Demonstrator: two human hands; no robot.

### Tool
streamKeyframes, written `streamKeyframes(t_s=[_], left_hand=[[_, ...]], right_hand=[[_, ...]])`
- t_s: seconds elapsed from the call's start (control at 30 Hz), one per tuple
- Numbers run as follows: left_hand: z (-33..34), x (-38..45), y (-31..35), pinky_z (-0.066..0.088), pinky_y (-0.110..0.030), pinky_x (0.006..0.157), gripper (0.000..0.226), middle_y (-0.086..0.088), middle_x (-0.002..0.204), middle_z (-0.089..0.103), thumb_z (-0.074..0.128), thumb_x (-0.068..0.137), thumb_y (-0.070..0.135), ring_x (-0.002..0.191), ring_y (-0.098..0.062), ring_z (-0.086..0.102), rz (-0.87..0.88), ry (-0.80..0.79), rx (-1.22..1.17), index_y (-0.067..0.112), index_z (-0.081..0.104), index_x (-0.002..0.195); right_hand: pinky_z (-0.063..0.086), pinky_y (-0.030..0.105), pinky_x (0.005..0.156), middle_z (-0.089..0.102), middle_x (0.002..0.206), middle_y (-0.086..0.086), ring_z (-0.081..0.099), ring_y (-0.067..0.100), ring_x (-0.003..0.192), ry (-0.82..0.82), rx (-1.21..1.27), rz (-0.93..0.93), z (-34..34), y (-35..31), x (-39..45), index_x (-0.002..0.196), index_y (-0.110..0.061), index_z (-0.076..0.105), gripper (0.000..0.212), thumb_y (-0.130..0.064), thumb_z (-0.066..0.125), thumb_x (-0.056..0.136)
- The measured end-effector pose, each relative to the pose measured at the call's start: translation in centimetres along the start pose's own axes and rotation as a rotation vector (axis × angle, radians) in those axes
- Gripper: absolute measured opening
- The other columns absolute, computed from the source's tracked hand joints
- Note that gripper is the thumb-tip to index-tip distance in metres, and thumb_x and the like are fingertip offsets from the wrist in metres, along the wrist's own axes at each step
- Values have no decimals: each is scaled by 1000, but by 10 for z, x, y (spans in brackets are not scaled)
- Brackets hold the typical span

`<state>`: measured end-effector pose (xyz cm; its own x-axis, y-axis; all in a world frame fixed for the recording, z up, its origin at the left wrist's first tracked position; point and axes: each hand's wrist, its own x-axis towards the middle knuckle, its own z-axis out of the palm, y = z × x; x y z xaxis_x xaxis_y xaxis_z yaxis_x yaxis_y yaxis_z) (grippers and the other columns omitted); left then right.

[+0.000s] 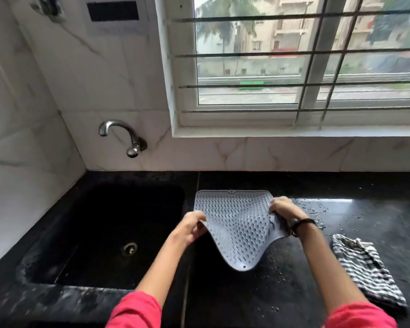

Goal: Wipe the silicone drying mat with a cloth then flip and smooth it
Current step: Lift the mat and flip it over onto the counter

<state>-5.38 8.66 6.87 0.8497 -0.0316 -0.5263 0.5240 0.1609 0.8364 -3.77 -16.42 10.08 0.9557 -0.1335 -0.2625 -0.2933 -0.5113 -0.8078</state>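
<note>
A pale grey silicone drying mat (237, 223) with raised ridges hangs above the black counter, sagging in the middle so its near edge droops to a point. My left hand (191, 227) grips its left edge and my right hand (283, 209) grips its right edge. The mat's far edge still looks close to the counter. A black-and-white checked cloth (365, 271) lies crumpled on the counter to the right of my right forearm, held by neither hand.
A black sink (85, 233) with a drain sits left of the mat, under a chrome wall tap (123, 136). Water droplets (315, 211) speckle the black counter (376, 209) right of the mat. A barred window rises behind.
</note>
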Motion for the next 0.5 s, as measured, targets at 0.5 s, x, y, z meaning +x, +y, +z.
streamKeyframes(t_s=[0.5], left_hand=[[-16,-47,168,49,-22,35,23,-19,55,60,47,96,10,33,-23,58,38,-206,-790,-4,53,79]], right_hand=[[39,14,27,61,46,20,56,12,29,-130,891,-10,-104,-115,-29,76,9,46,37,7,14,94]])
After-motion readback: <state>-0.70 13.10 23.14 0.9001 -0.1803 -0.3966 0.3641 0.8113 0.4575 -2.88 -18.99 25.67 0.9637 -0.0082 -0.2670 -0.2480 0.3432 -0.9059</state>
